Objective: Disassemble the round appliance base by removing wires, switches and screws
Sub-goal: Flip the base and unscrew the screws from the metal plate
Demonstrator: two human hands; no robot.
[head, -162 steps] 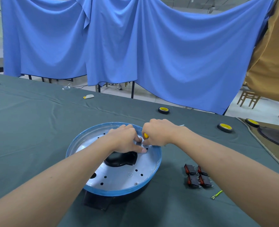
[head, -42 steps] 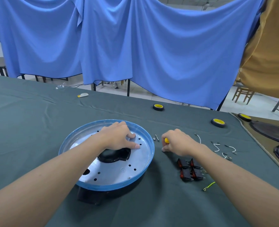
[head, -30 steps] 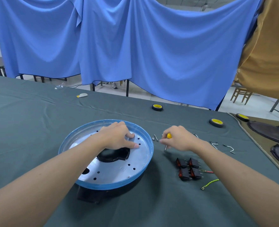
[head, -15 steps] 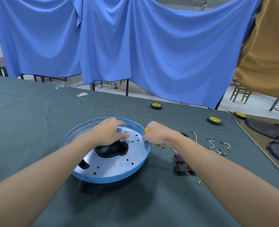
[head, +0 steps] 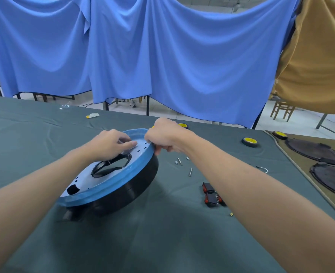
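The round appliance base (head: 123, 186), a silver perforated plate with a blue rim on a black body, stands tilted, its far right side lifted off the green cloth. My left hand (head: 111, 143) lies on the plate near the far rim, fingers stretched out flat. My right hand (head: 164, 135) grips the raised rim with its fingers curled under it. A yellow tip of the screwdriver (head: 152, 126) peeks out beside that fist. Loose screws (head: 179, 160) lie to the right of the base. Red-and-black switches (head: 212, 196) and a white wire (head: 264, 170) lie beyond my right forearm.
Yellow-cored tape rolls (head: 250, 142) sit at the far right of the table. Dark round covers (head: 314, 152) lie on a brown mat at the right edge. A small white scrap (head: 92, 115) lies far left. Blue curtains hang behind the table.
My right hand moved from the screws back to the base's rim. The base has since tipped up on its right side, showing its black body; my left hand stayed on the plate.
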